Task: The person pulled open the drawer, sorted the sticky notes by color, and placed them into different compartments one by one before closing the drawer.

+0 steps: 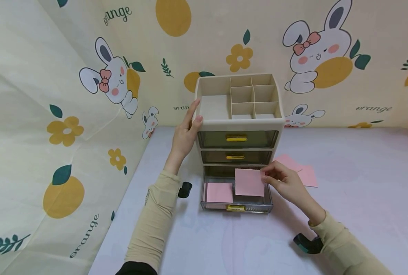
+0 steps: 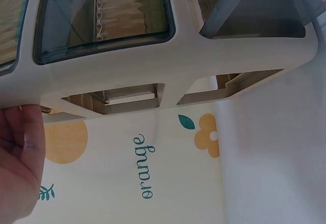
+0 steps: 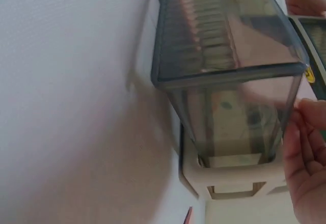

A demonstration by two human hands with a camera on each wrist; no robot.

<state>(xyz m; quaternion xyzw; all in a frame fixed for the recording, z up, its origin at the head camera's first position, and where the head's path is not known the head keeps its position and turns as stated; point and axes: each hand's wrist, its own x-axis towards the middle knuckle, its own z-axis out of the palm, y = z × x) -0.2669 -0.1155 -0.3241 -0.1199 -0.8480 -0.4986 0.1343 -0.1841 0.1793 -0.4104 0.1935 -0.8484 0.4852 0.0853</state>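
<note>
A cream desktop drawer organizer (image 1: 239,124) stands upright against the patterned backdrop. Its bottom drawer (image 1: 253,203), smoky and see-through, is pulled out, while the two drawers above are closed. My left hand (image 1: 184,140) rests against the organizer's left side near the top, fingers extended; the left wrist view also shows this hand (image 2: 20,158) at the frame's edge. Between thumb and fingers my right hand (image 1: 286,182) pinches a pink paper square (image 1: 249,182) by its right edge, above the right part of the bottom drawer. Another pink paper square (image 1: 219,193) lies in that drawer's left part.
More pink paper squares (image 1: 308,176) lie on the white tabletop (image 1: 362,191), right of the organizer. The organizer's top tray (image 1: 215,107) has one large compartment and several small ones. A rabbit-and-orange printed backdrop (image 1: 204,46) rises behind and at left.
</note>
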